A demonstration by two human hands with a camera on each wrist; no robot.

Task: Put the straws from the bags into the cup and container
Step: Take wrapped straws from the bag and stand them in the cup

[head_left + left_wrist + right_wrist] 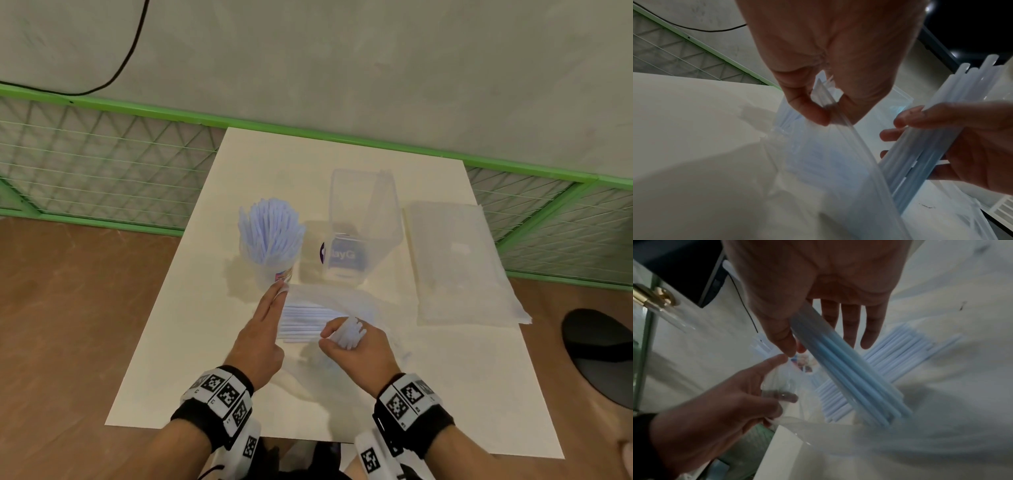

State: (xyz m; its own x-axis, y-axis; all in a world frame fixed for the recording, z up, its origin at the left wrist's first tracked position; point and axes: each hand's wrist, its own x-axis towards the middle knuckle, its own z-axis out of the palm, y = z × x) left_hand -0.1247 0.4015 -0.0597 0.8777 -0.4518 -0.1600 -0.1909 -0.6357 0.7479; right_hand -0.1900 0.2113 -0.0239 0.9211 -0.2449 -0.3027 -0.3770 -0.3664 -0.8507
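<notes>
1. White table (191,342) on brown floor, green mesh fence (102,164) behind.
2. Cup (274,270), packed w/ straws, stands far-left; clear container (363,222) just beside it on the right.
3. Our left hand (263,329) pinches the open bag's (329,301) rim.
4. Our right hand (356,346) grasps a straw bundle (849,374) at the bag mouth; more straws lie inside.
5. 2nd bag (459,263) lies flat, right of container.

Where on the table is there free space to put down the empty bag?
Bare patches: the table's left strip, beside the cup of straws; the near right corner, below the full bag; the far edge behind the clear container. The centre is crowded: left hand, right hand, open bag.
</notes>
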